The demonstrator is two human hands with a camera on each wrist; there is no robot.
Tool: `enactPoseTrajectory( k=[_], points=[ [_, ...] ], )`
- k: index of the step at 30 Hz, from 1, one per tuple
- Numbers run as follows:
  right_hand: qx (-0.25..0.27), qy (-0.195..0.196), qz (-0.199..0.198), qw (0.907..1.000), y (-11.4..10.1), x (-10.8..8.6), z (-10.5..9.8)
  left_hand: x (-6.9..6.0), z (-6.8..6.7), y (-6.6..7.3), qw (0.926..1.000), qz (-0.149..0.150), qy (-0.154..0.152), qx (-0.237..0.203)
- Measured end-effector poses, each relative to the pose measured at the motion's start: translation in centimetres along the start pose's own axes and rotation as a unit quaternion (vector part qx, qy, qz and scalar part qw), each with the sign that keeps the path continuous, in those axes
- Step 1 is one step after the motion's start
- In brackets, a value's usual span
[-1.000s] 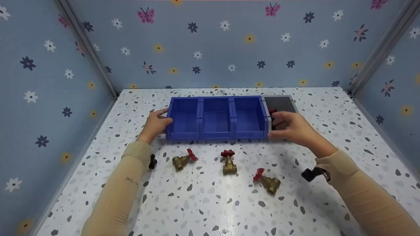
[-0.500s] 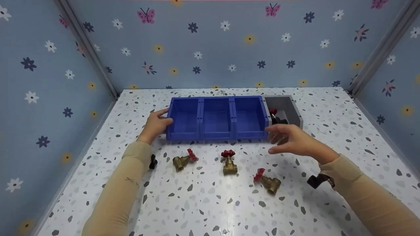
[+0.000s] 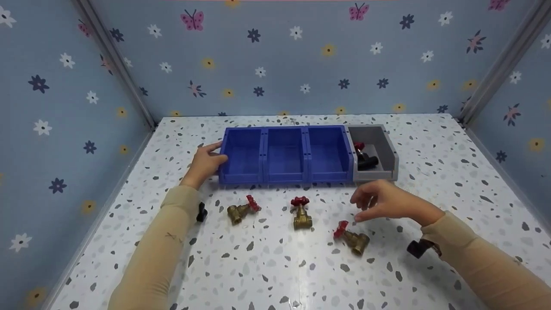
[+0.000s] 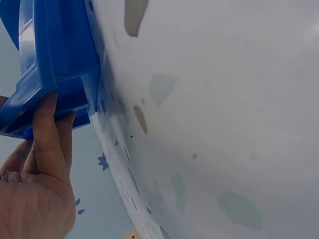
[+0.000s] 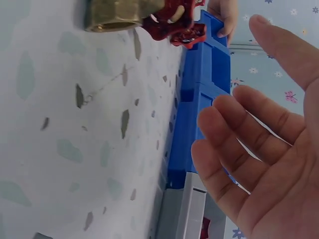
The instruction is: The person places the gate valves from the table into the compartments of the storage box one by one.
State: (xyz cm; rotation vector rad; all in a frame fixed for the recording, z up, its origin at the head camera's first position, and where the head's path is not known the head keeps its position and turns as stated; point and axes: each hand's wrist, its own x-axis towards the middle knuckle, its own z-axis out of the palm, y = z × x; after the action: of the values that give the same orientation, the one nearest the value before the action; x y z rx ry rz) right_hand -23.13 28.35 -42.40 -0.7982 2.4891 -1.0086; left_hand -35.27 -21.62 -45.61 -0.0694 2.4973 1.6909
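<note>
The left hand grasps the side wall of the left blue bin, thumb on the near edge and the other fingers around the outer face. The right hand is released and holds nothing; its fingers are loosely bent, thumb spread, in front of the grey bin and near the right brass valve, with no contact evident in the right wrist view. The left brass valve and the middle brass valve lie on the counter before the row; a red-and-black fitting is inside the grey bin, near its left wall. Risks, as judged: the right valve lies askew, so a glancing touch by the thumb could turn or roll it; a pinch on its red handwheel alone could let the presumably heavier brass body swing and strike a bin rim. A pull by the left hand could skew the row or, if the bins are merely abutted, part them; whether they are joined cannot be determined.
</note>
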Motion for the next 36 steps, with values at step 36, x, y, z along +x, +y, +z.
enactPoseTrajectory(
  k=[36],
  points=[
    [-0.036,-0.113,-0.015,0.9928,0.8,-1.2,4.4,0.0,-0.1,-0.2,0.9999,0.009,-0.007,-0.011]
  ],
)
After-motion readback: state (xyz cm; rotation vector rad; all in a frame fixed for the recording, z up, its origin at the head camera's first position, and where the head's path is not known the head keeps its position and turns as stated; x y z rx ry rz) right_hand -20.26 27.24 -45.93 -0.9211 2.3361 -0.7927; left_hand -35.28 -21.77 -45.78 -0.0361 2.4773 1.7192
